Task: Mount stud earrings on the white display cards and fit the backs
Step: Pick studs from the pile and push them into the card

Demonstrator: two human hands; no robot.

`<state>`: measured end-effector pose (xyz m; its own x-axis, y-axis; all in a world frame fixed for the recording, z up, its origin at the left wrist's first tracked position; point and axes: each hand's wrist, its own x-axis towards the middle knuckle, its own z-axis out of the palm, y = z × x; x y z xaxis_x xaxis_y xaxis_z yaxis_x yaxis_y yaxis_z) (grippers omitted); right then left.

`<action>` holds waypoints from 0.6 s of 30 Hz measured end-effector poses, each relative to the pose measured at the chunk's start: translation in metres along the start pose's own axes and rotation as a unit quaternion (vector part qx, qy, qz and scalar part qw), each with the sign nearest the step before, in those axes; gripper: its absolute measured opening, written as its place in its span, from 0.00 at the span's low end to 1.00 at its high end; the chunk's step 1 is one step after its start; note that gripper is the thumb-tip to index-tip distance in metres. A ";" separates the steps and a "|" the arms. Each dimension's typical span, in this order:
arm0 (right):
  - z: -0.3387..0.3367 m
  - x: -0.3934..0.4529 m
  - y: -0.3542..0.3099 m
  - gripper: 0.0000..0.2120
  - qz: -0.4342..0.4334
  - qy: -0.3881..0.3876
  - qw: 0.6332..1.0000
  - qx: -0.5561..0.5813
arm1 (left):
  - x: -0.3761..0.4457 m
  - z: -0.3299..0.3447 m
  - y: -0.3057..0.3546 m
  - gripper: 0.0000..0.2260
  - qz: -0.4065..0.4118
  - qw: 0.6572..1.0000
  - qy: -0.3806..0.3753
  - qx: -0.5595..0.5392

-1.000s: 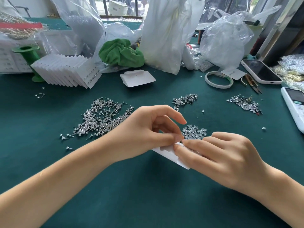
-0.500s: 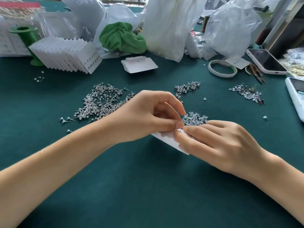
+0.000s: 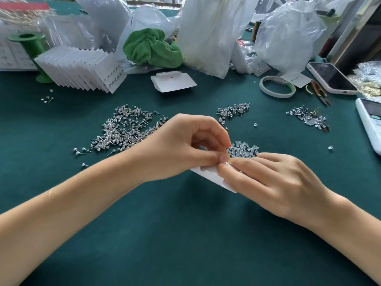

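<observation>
A white display card (image 3: 213, 176) sits between my two hands just above the green table. My left hand (image 3: 181, 148) grips its upper edge with thumb and curled fingers. My right hand (image 3: 270, 180) pinches at the same edge with thumb and forefinger; whatever tiny piece it holds is hidden. A big heap of stud earrings (image 3: 125, 131) lies left of my left hand. A small pile of clear backs (image 3: 244, 149) lies just behind my fingertips. Two smaller stud piles (image 3: 233, 111) (image 3: 309, 118) lie further back.
A fanned stack of filled cards (image 3: 82, 69) and a green spool (image 3: 31, 50) stand at back left. A loose card (image 3: 173, 81), green cloth (image 3: 150, 48), plastic bags (image 3: 288, 36), tape ring (image 3: 277, 87), snips (image 3: 320, 93), phone (image 3: 332, 78) and white device (image 3: 371, 122) line the back and right.
Both hands stay on the card with only small finger movements. My head has tilted, so the table scene has shifted in view.
</observation>
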<state>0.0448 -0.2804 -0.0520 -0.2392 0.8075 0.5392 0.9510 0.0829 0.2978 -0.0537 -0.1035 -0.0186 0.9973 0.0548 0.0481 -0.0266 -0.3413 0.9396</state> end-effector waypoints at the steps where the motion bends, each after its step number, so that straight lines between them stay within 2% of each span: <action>1: 0.000 0.000 0.000 0.13 0.001 -0.001 1.000 0.002 | 0.000 0.000 0.000 0.06 0.001 1.000 0.000 0.000; 10: -0.002 0.003 0.004 0.08 0.045 -0.017 0.998 0.042 | 0.001 0.001 -0.002 0.06 0.003 0.999 0.033 -0.030; 18: -0.001 0.005 0.004 0.08 0.023 -0.024 0.999 0.029 | 0.001 0.000 0.000 0.06 0.002 1.000 0.023 -0.006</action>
<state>0.0471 -0.2762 -0.0474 -0.1870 0.8384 0.5120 0.9707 0.0777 0.2273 -0.0530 -0.1035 -0.0185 0.9930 0.0974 0.0673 -0.0315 -0.3306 0.9432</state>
